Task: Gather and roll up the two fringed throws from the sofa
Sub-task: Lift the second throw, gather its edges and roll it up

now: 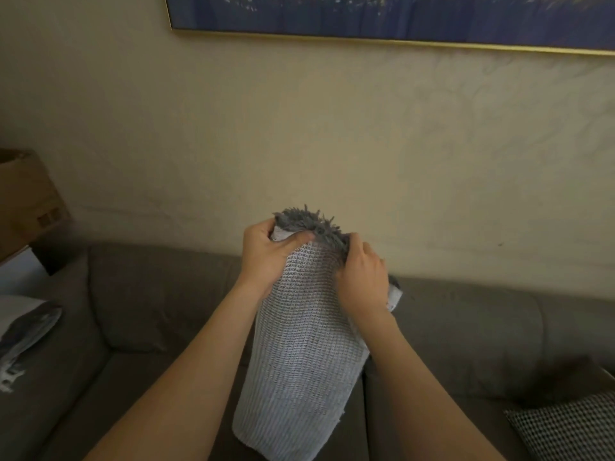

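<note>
Broadly, one cream wall fills the upper view, and one grey-brown sofa runs below it with two back cushions showing. One gold-framed blue painting hangs along the top edge. One rolled throw, pale grey waffle knit, is held tilted above the seat in the middle. One cardboard box sits beyond the sofa's left end, and one black-and-white checked cushion lies at the lower right. What looks like the second throw, grey and white with pale tassels, lies loose at the sofa's left end. Two bare hands hold the roll's top: the left hand wraps its left side, thumb across the knit, and the right hand curls over its right side just below the dark grey fringe
</note>
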Motion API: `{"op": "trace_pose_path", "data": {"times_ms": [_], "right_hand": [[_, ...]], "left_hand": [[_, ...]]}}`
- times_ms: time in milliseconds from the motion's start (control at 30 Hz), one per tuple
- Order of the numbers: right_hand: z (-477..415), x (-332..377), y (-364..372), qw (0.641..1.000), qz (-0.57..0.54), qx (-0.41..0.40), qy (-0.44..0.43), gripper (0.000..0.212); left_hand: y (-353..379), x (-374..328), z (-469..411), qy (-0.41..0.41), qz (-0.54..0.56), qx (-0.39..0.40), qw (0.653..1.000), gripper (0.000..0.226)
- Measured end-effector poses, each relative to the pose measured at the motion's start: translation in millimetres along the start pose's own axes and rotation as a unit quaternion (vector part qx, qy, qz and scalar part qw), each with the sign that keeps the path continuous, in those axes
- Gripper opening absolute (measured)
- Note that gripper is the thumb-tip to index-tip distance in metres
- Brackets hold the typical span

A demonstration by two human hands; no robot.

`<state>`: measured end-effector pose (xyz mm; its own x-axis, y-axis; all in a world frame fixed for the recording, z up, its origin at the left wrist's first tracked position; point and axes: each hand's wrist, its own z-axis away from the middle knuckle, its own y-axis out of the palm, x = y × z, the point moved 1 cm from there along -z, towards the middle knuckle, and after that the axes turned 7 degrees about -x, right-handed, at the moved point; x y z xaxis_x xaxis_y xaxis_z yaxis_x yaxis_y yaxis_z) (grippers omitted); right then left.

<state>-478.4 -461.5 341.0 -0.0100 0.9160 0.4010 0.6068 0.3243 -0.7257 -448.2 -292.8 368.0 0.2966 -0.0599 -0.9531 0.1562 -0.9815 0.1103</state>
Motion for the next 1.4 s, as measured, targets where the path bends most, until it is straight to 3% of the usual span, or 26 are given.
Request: {"op": "trace_pose_path", "data": {"times_ms": [67,200,233,367,433,600,867,1000,1100,1200,1300,1400], "right_hand": [[0,6,-3,0.998,-0.039,-0.031,0.043,0.04],[5,16,-9,0.968,-0.222,-0.046,0.11,0.012],[5,17,-12,0.962,-0.252,-0.04,0.093,0.02],[0,24,-31,0.948,-0.249,0.177,-0.09,0.058],[-7,25,-32,0.941,-0.24,0.213,-0.104,0.062],[-16,32,-23,0.97,-0.223,0.088,-0.044,0.054],[-23,34,-30,0.971,-0.233,0.044,-0.012,0.06],[-23,39,-28,0.968,-0.246,0.034,-0.014,0.058],[-21,50,-28,0.967,-0.249,0.039,-0.034,0.056],[-17,63,-24,0.97,-0.206,0.121,-0.053,0.055],[-19,69,-10,0.954,-0.075,0.288,-0.041,0.065],[-12,78,6,0.912,-0.14,0.383,-0.04,0.059]], "left_hand": [[0,0,0,0.018,-0.008,0.002,1.0,0.021],[-6,-3,0,0.032,-0.021,0.007,0.999,0.02],[-10,-3,-2,0.024,-0.019,0.001,1.0,0.018],[-29,0,-11,0.006,-0.031,-0.031,0.999,0.013],[-34,5,-10,-0.016,-0.02,-0.033,0.999,0.015],[-33,6,-4,-0.068,0.015,-0.038,0.997,0.021],[-47,41,10,-0.171,-0.028,0.083,0.981,0.026],[-47,48,15,-0.155,0.011,0.028,0.987,0.011],[-54,45,9,-0.115,-0.035,-0.048,0.992,0.025],[-72,43,4,-0.048,-0.088,-0.086,0.991,0.037],[-90,44,-1,0.008,-0.117,-0.126,0.985,0.041],[-107,49,-7,0.045,-0.15,-0.143,0.977,0.043]]}}
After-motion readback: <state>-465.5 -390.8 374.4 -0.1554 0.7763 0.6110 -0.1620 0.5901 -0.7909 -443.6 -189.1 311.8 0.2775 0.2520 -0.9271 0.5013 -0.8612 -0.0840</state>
